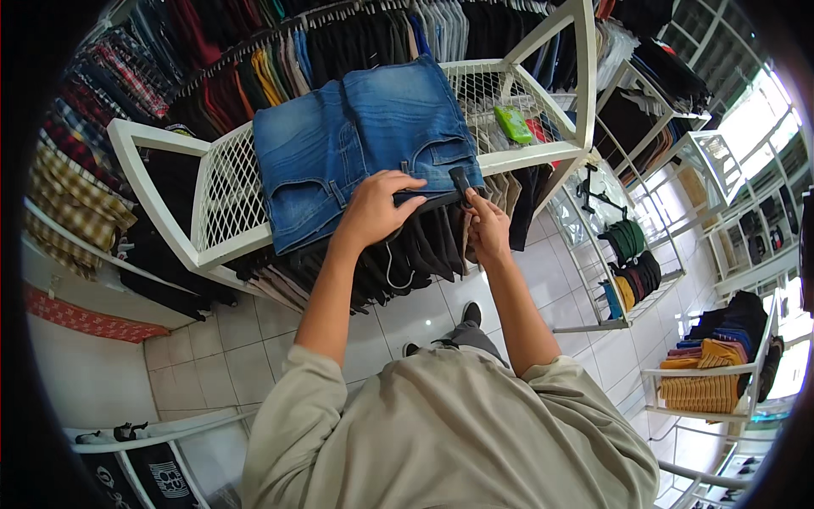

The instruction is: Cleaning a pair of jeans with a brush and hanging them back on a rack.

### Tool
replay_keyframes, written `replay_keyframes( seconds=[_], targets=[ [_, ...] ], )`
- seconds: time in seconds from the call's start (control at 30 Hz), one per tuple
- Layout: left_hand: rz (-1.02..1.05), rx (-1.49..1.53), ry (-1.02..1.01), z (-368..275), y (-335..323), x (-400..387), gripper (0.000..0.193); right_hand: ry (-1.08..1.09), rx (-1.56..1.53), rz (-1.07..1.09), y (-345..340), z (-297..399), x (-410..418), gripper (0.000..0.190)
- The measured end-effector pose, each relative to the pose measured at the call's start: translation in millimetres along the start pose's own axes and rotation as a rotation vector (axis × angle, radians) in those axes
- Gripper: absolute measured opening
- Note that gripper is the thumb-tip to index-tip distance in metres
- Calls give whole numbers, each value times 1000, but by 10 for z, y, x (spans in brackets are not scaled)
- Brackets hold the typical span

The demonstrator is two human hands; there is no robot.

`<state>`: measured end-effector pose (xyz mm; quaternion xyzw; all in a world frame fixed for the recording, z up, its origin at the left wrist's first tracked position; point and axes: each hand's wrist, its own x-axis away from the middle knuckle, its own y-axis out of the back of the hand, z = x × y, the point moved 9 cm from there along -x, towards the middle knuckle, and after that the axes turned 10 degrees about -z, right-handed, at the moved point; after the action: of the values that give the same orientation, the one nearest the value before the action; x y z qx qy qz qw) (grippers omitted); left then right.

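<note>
A pair of blue denim jeans (394, 121) lies spread on a white metal mesh rack, waistband towards me. A black clothes hanger (439, 202) runs along the waistband, its metal hook hanging down on my side. My right hand (488, 223) pinches the hanger's black end clip (459, 181) at the right end of the waistband. My left hand (385, 203) rests near the middle of the waistband by the hanger bar, thumb and fingers apart; whether it grips the bar is not clear.
The white mesh rack (222, 184) has raised end frames on both sides. A green packet (512, 124) lies on its right part. Dark trousers (426, 248) hang beneath. Shirts (273, 76) hang behind. A rack with caps (626, 242) stands right, folded clothes (703, 382) farther right.
</note>
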<state>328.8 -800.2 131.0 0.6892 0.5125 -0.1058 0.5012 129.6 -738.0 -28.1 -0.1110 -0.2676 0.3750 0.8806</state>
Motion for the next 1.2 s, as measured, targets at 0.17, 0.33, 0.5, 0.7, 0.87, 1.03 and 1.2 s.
replay_keyframes(
  seconds=[0.17, 0.33, 0.5, 0.7, 0.87, 1.03, 1.2],
  targets=[
    [-772, -328, 254, 91, 1255, 1095, 27, 56, -64, 42, 37, 65, -77, 28],
    [-737, 200, 1120, 1135, 1167, 2454, 56, 56, -45, 56, -64, 107, -15, 21],
    [-679, 829, 1267, 1176, 743, 2457, 34, 114, 0, 93, 95, 140, -157, 22],
    [-682, 890, 1185, 987, 827, 2424, 28, 135, 11, 79, 142, 155, -167, 21],
    [-708, 836, 1188, 925, 886, 2417, 36, 115, 48, 54, 117, 144, -129, 22],
    [-708, 786, 1202, 843, 944, 2391, 29, 87, 84, 84, 127, 135, -10, 30],
    [-686, 728, 1185, 774, 1047, 2352, 26, 36, 83, 107, 145, -25, -97, 31]
  ],
)
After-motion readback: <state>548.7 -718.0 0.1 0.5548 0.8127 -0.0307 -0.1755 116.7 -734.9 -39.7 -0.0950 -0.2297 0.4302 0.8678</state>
